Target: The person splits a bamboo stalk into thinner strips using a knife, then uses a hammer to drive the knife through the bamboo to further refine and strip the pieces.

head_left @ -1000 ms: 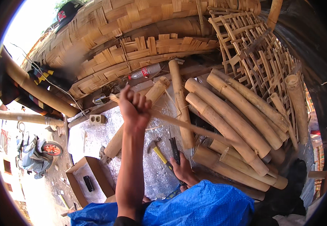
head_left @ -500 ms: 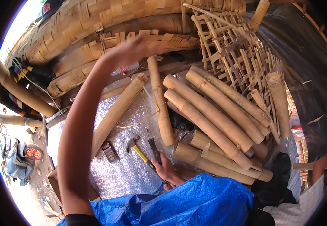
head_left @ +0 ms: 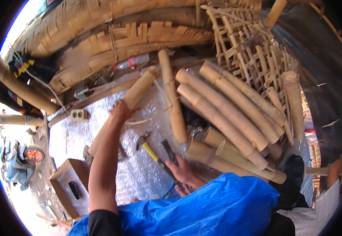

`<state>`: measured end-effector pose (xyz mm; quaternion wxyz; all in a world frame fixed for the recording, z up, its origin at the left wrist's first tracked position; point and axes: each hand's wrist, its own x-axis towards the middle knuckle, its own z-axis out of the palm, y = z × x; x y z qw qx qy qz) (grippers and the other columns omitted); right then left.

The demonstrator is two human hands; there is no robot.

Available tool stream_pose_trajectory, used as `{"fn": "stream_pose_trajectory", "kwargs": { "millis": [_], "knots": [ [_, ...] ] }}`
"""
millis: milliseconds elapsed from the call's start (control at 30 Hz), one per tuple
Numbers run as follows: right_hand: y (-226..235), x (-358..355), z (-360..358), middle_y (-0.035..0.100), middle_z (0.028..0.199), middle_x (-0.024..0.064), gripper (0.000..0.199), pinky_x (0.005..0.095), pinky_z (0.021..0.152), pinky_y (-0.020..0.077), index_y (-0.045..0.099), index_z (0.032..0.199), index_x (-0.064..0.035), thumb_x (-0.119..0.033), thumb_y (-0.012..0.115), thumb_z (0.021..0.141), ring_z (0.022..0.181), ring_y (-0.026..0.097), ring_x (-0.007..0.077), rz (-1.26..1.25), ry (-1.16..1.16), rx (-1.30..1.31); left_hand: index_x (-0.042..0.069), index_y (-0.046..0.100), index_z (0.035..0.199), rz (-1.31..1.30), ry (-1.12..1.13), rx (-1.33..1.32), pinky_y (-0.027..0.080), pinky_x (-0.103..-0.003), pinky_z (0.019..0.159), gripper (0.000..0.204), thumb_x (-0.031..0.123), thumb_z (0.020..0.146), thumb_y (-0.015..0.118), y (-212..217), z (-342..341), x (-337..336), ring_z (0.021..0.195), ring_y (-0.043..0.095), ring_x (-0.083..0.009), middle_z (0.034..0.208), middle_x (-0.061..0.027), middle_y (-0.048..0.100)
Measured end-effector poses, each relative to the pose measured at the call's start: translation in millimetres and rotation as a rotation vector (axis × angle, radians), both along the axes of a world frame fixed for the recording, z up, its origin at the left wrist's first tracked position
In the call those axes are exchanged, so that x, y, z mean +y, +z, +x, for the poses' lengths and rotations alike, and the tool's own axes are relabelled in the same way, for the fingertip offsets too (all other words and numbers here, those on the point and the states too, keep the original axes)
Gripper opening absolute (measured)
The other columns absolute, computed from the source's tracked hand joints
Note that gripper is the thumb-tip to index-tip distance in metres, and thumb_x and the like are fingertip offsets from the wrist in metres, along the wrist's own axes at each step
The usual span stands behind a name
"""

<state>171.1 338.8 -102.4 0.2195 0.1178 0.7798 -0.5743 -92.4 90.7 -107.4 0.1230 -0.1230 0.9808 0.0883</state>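
Observation:
My left hand is wrapped over the middle of a bamboo pole, which slants across the silver foil sheet. Part of that pole is hidden behind my forearm. In my right hand is a slim tool with a dark handle. One end of it points up and away from me; the fingers hide the rest, so its kind is unclear. Beside this hand, a hammer with a yellow and black handle lies on the foil. A blue plastic sheet is draped in front of me.
Several cut bamboo poles are stacked to the right, below a bamboo lattice. A cardboard box and a pale socket block are at the left. Near the woven wall lies a plastic bottle. Another person's hand shows far right.
My left hand has come down from near the woven wall onto the bamboo pole. In my right hand the tool's thin metal tip, visible before, no longer shows.

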Motion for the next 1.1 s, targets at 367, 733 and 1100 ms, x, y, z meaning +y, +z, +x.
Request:
{"fn": "stream_pose_trajectory", "kwargs": {
  "millis": [367, 733, 1100],
  "knots": [
    [-4, -2, 12, 0.068, 0.098, 0.0173, 0.040, 0.0394, 0.086, 0.0498, 0.057, 0.123, 0.0007, -0.029, 0.063, 0.097, 0.093, 0.065, 0.0279, -0.034, 0.051, -0.011, -0.003, 0.058, 0.118, 0.195, -0.097, 0.241, 0.055, -0.044, 0.088, 0.077, 0.040, 0.064, 0.091, 47, -2, -38, 0.103, 0.070, -0.0371, 0.111, -0.0235, 0.071],
    [9, -21, -34, 0.069, 0.083, 0.0264, 0.051, 0.0534, 0.071, 0.0535, 0.051, 0.124, -0.0019, -0.041, 0.063, 0.093, 0.081, 0.069, 0.0477, 0.136, 0.115, 0.327, -0.004, 0.053, 0.121, 0.974, -0.176, 0.639, 0.055, -0.033, 0.083, 0.069, 0.043, 0.081, 0.085, 189, 20, -5, 0.093, 0.068, -0.0182, 0.103, -0.0140, 0.070],
    [-28, -24, -56, 0.068, 0.089, 0.0296, 0.069, 0.0537, 0.075, 0.0534, 0.041, 0.128, 0.0033, -0.041, 0.074, 0.086, 0.087, 0.067, 0.0494, 0.399, 0.361, 0.270, 0.002, 0.050, 0.116, 0.918, -0.186, 0.999, 0.054, -0.025, 0.062, 0.045, 0.037, 0.096, 0.070, 220, 41, -54, 0.079, 0.066, -0.0115, 0.091, -0.0075, 0.065]
  ]
}}
